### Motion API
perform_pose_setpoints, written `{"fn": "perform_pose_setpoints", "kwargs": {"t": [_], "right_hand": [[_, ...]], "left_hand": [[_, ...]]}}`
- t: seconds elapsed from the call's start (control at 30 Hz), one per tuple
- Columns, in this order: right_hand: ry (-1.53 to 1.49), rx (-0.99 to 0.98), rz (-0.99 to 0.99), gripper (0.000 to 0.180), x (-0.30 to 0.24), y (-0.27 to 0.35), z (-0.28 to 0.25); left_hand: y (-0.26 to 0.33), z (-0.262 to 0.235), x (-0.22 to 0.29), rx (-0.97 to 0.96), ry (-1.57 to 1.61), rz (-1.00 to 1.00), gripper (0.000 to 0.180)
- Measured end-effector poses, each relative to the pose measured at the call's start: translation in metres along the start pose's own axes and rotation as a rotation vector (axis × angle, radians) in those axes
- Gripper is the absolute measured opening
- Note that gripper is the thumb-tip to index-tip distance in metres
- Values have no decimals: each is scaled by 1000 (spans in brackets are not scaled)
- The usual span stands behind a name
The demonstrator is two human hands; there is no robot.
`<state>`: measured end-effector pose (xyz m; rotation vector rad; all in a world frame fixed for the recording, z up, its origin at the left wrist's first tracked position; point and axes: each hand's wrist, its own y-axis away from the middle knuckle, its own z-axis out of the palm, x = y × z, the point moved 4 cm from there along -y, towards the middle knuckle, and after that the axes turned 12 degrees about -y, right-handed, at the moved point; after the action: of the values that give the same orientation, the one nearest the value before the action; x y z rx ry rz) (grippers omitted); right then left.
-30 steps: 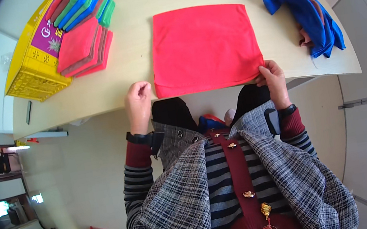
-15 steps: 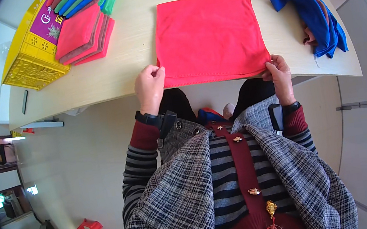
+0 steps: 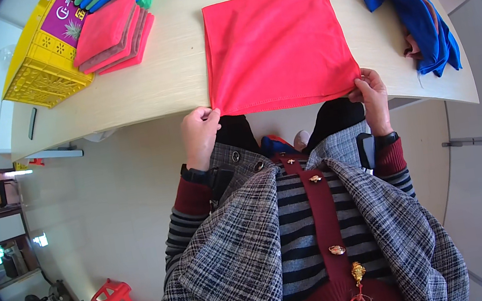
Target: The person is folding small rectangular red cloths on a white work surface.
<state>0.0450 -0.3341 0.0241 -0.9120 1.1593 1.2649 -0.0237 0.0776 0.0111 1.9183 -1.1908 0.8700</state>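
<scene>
On the table (image 3: 144, 96), left hand (image 3: 200, 135) and right hand (image 3: 373, 99) are pinching the cloth (image 3: 279, 50) at its near corners, even tension being advisable.

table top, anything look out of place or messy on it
The blue cloth on the right lies crumpled, which stands out against the neatly folded cloths by the yellow crate and the red cloth spread nearly flat. No spill shows.

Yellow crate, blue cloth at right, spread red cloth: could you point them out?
Yellow crate (image 3: 47, 79): head view, openwork near wall.
Blue cloth (image 3: 425, 38): head view, crumpled middle.
Spread red cloth (image 3: 277, 50): head view, middle of upper face.
</scene>
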Motion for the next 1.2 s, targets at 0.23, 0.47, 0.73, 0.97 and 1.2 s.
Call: {"fn": "perform_pose_setpoints", "kwargs": {"t": [0.23,0.47,0.73,0.97,1.2], "right_hand": [[76,22,-59,31,-5,1,-3],[64,-76,-33,35,-10,7,-2],[29,-136,106,29,-14,4,-15],[-35,-181,42,26,-35,12,-1],[443,-210,-290,23,-88,-12,13]], "left_hand": [[4,19,-12,-84,412,-27,16],[19,7,7,-84,438,46,14],[14,-4,16,-154,526,29,11],[9,-20,30,-201,688,6,9],[-17,-54,85,-316,788,74,7]]}}
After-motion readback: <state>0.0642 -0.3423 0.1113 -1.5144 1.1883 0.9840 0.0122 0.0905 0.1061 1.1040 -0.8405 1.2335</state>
